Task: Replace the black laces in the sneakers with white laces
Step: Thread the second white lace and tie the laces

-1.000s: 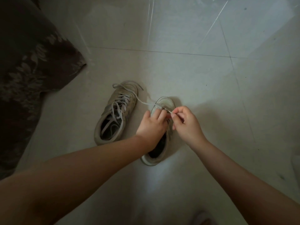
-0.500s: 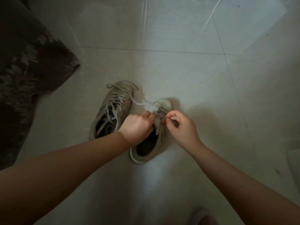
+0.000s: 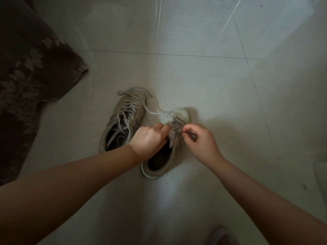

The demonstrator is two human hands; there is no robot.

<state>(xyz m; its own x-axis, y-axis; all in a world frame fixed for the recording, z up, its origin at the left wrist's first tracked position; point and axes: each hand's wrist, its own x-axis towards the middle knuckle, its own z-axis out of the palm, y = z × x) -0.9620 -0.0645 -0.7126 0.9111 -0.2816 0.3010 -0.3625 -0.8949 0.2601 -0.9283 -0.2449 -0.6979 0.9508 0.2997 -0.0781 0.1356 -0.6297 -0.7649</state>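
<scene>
Two worn beige sneakers stand on the tiled floor. The left sneaker [image 3: 123,119] is laced with a pale lace, its ends lying loose over the toe. The right sneaker [image 3: 169,149] points away from me. My left hand [image 3: 148,138] grips its tongue and left eyelet edge. My right hand [image 3: 200,140] pinches a white lace [image 3: 154,113] at the right eyelets. The lace's free end trails left across the floor toward the other sneaker. Several crossings show near the toe.
A dark patterned cloth [image 3: 30,82] covers the floor at the left. A pale object [image 3: 321,175] sits at the right edge, and a blurred rounded thing [image 3: 223,236] at the bottom. Bare tiles [image 3: 194,76] lie beyond the shoes.
My left hand slid back from the toe toward the tongue. My right hand shifted slightly right while still pinching the lace. More of the laced toe area shows.
</scene>
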